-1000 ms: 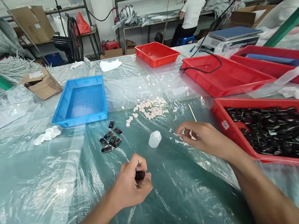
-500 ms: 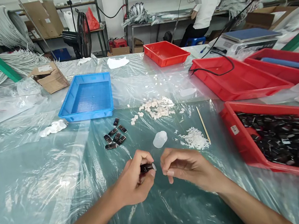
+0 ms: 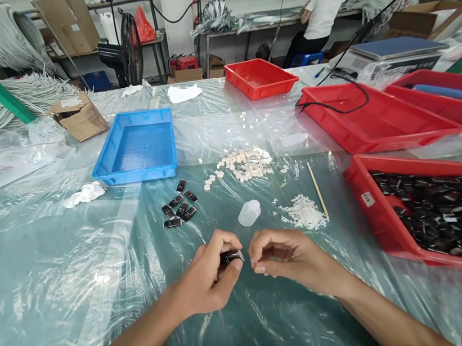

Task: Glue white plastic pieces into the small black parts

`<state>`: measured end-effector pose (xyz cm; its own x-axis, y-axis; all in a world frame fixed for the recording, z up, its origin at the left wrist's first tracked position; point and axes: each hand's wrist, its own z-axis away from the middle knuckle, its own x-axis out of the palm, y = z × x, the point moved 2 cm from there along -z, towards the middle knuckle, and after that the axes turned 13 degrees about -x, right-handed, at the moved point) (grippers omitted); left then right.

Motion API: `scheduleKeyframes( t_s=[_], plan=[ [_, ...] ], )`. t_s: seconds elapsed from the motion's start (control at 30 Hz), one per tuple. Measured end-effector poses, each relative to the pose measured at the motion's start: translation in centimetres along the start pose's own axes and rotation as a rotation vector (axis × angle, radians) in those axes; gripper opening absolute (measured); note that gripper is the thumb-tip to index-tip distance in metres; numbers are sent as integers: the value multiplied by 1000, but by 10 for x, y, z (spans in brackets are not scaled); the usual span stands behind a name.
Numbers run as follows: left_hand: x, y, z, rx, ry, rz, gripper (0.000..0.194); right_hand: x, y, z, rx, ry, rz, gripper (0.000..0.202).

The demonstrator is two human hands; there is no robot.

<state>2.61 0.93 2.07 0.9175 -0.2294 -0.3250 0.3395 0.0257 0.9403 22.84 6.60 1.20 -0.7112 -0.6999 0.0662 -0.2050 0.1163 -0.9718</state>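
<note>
A small glossy black part [image 3: 231, 257] is sitting in the left hand [image 3: 211, 278], its light-coloured end poking out toward the right; the thumb and curled fingers are gripping it. Just beside that end, the right hand [image 3: 291, 257] is hovering with thumb and fingertips drawn together; whether they are pinching anything, I cannot tell. Beyond the hands, a translucent bottle [image 3: 249, 213] is lying between loose black parts [image 3: 182, 209] and a heap of tiny white pieces [image 3: 305, 212]. A thin wooden stick [image 3: 317, 191] is lying beside the heap, and farther right a red tray [image 3: 368, 217] is holding many dark parts.
</note>
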Motion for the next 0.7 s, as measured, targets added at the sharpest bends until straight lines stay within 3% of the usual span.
scheduleKeyframes(
  t_s=[0.17, 0.33, 0.5, 0.7],
  plan=[
    [1, 0, 0, -3, -20, 10, 13, -2, 4, 2, 64, -12, -69, 14],
    [0, 2, 0, -1, -15, 14, 13, -3, 1, -1, 42, -4, 7, 13],
    [1, 9, 0, -14, -120, 72, 10, -2, 1, -3, -23, -45, 63, 19],
    [3, 7, -2, 31, -197, 126, 14, -3, 4, -3, 23, -94, 79, 21]
  ],
)
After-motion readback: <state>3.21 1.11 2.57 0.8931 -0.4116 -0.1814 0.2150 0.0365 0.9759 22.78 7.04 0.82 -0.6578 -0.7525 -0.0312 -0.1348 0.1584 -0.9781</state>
